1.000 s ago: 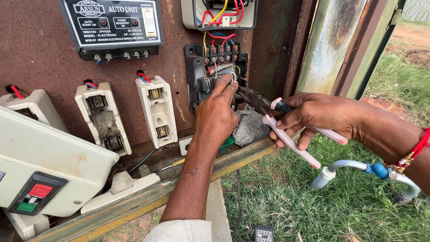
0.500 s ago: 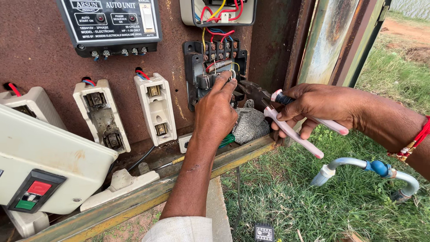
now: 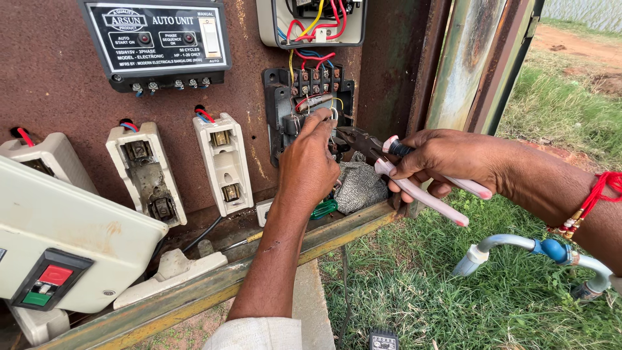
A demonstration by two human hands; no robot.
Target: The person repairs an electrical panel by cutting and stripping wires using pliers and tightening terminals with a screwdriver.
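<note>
While the left hand (image 3: 315, 162) pinches thin wires at the black terminal block (image 3: 304, 107) near the top right corner of the rusty panel (image 3: 71, 110), the right hand (image 3: 447, 162) brings in a pair of pliers (image 3: 414, 185) — fingers wrapped and clamped around the pale pink handles, the dark nose pointing at the block beside the left fingertips. The left thumb and fingers are closed together on the wiring. Those wires look light and springy, best held close to their screw terminals; the pliers appear stiff and weighty, their sleeved handles giving a sure, insulated hold well back from the metal nose. White fuse carriers (image 3: 223, 162) line the panel's middle (two stand open, contacts showing), a grey cloth (image 3: 359, 185) sits on the lower frame edge, and a switch box (image 3: 58, 246) fills the bottom left corner — grass beyond.
</note>
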